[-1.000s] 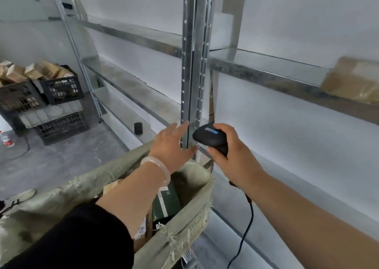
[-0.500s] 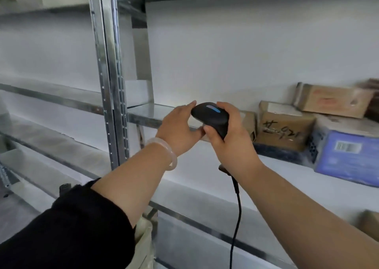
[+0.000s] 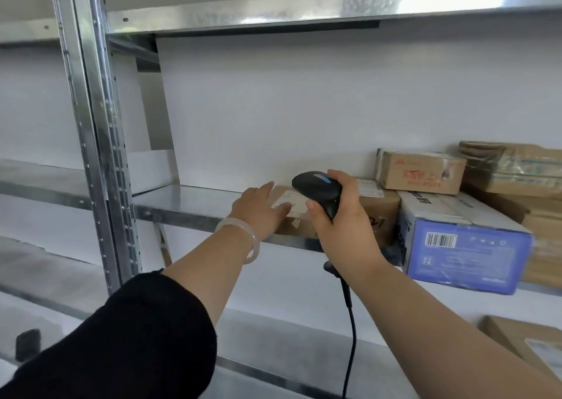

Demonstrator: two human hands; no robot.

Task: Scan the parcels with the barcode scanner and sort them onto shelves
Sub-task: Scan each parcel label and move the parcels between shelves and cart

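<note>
On the middle galvanised metal shelf [image 3: 194, 196], close to its front edge, lies a small brown cardboard parcel [image 3: 299, 220] with a white label on top. The left hand [image 3: 258, 211] rests on the parcel's top and left end, its fingers straight and spread. The right hand [image 3: 343, 219] has its fingers wrapped round the handle of a black handheld barcode scanner [image 3: 316, 187] with a blue stripe, whose head hangs just above the parcel's right part. A black cable [image 3: 349, 316] drops from the handle.

Just right of the parcel sits a larger brown carton [image 3: 380, 213], then a blue and white box [image 3: 465, 252] with a barcode on its front. A brown box with red print [image 3: 419, 172] is stacked behind them, and taped brown parcels [image 3: 517, 167] are at the far right. A pale bangle [image 3: 248, 245] circles the left wrist above a black sleeve [image 3: 121, 338]. A perforated steel upright [image 3: 94, 125] stands at the left.
</note>
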